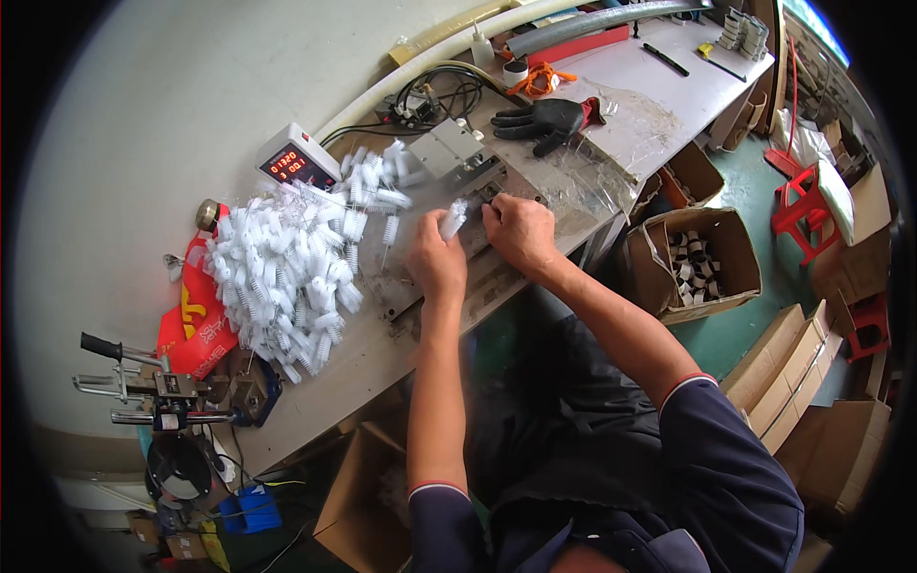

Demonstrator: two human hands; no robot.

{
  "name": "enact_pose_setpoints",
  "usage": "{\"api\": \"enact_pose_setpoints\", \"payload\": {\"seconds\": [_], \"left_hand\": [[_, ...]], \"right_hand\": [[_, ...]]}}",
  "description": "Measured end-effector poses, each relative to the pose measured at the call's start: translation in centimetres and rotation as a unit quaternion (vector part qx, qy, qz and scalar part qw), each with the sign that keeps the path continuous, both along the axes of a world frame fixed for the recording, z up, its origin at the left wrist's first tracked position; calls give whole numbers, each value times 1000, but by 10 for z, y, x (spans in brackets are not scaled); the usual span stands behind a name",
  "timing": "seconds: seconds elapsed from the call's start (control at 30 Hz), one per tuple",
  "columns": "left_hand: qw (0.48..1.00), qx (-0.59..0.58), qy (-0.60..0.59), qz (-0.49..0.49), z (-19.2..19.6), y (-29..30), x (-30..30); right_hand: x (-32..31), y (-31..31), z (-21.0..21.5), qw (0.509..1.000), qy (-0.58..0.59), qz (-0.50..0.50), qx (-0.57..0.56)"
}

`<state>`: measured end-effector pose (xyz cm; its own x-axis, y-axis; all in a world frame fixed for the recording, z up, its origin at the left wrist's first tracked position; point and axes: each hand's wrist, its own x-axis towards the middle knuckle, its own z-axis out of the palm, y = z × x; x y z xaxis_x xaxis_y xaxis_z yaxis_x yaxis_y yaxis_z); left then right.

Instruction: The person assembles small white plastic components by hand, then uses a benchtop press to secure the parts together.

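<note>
My left hand (438,263) is closed around a small white bristle brush (454,219), whose tip points up past my fingers. To its right, my right hand (522,232) is closed with its fingertips at a metal fixture (491,190) on the bench. Whatever those fingers pinch is hidden. Behind both hands sits a grey metal block (445,149), part of a small machine. A big heap of white brushes with thin wire stems (287,263) lies to the left, and one loose brush (390,231) rests close to my left hand.
A counter box with red digits (298,159) stands behind the heap. A black coated glove (546,123) lies at the back. At the left edge is a hand-lever press (172,387). Cardboard boxes, one holding white ring-shaped pieces (695,267), and a red stool (800,210) stand right.
</note>
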<state>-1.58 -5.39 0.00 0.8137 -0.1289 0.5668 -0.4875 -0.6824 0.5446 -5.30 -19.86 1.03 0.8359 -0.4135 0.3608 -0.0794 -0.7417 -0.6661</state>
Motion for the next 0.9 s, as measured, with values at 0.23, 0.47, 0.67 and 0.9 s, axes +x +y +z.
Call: {"api": "enact_pose_setpoints", "payload": {"seconds": [0.23,0.47,0.67,0.9], "left_hand": [[996,53,-75,-23,2,-3,-9],[996,-69,1,56,2,14,-21],[988,-133,45,-69,3,22,-21],[983,-109,115,-94,1,24,-20]], "right_hand": [[0,-4,-1,1000,-7,-3,14],[-8,-9,1,989,-39,19,140],[-10,-15,0,953,-91,64,282],[-10,-16,-8,905,-161,219,328]]}}
